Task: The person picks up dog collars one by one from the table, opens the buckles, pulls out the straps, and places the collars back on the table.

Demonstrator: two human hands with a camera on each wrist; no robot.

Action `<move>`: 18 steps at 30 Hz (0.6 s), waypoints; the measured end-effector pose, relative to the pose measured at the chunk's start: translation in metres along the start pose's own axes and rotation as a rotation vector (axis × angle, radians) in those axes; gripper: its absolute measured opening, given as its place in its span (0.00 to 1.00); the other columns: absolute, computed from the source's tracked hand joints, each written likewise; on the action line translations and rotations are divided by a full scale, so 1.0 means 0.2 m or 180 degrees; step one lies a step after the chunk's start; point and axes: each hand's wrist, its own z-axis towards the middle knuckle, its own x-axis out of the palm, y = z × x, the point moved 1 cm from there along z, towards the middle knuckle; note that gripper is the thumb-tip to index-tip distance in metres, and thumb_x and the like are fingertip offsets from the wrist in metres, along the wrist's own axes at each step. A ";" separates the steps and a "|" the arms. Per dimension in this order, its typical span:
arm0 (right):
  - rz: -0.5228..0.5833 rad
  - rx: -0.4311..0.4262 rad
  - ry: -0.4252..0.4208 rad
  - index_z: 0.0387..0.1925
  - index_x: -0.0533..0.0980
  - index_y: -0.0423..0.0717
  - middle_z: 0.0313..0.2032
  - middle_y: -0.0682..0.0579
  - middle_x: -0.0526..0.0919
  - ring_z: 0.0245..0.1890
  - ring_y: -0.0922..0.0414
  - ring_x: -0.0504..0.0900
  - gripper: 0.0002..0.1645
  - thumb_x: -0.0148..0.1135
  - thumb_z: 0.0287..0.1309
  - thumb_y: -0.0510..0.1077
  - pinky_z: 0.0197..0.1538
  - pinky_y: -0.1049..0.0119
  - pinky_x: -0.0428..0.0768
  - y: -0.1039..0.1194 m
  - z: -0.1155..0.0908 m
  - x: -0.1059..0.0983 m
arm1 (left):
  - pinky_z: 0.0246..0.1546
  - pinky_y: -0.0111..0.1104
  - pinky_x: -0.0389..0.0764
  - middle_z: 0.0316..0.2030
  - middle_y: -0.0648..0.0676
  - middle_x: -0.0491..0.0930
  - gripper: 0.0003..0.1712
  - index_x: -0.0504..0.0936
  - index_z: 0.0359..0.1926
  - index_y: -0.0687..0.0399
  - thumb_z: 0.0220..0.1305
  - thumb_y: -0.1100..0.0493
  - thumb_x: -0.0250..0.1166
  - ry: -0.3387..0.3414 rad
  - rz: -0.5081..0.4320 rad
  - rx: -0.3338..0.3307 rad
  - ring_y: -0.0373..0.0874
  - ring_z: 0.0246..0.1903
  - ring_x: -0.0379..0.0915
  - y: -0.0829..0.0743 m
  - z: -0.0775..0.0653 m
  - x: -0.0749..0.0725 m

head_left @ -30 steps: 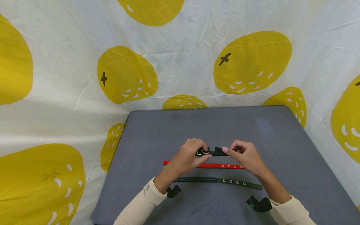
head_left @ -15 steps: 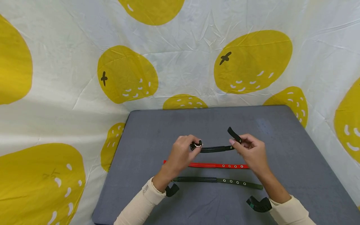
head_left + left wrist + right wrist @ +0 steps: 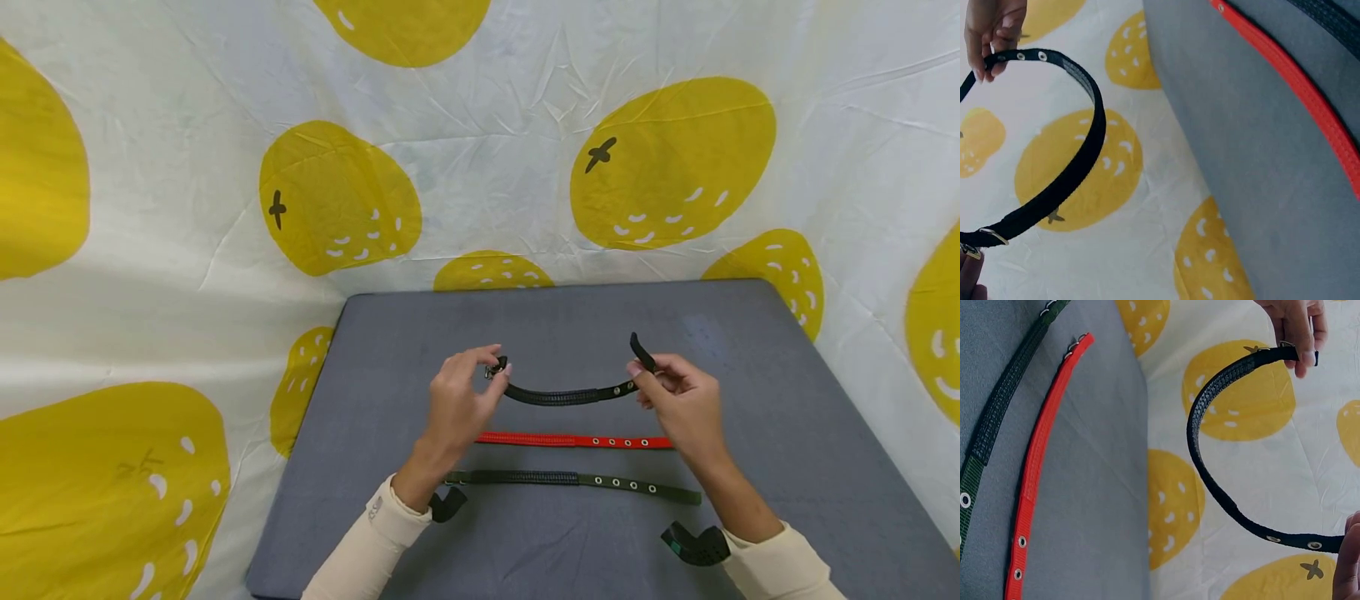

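Note:
A black pet collar (image 3: 555, 398) hangs in a shallow sag between both hands, above the table. My left hand (image 3: 459, 404) pinches its buckle end; a metal buckle (image 3: 969, 251) and D-ring (image 3: 993, 236) show in the left wrist view. The eyelet end is gripped by my right hand (image 3: 686, 408), with the tip sticking up past the fingers. In the right wrist view the collar's textured padding (image 3: 1222, 381) faces inward along the curve. Nearer me, a red collar (image 3: 528, 439) and a dark green collar (image 3: 637, 487) lie stretched out on the table, roughly parallel.
The grey table (image 3: 420, 329) has white cloth with yellow fruit prints (image 3: 495, 200) behind it and at its sides. Black wrist mounts (image 3: 447, 504) show below each forearm, over the table's near part.
My hands have moved apart, the left going left and slightly up, the right slightly right. The black collar, bunched between them before, now spans the gap. Red and green collars have stayed put.

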 end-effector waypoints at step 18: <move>-0.0780 -0.0207 -0.0250 0.41 0.83 0.36 0.25 0.49 0.73 0.13 0.63 0.67 0.10 0.61 0.60 0.35 0.17 0.73 0.65 -0.06 0.02 -0.11 | 0.35 0.39 0.77 0.31 0.53 0.80 0.08 0.81 0.33 0.57 0.56 0.58 0.70 -0.0213 0.0236 -0.0395 0.45 0.33 0.75 0.14 -0.03 -0.11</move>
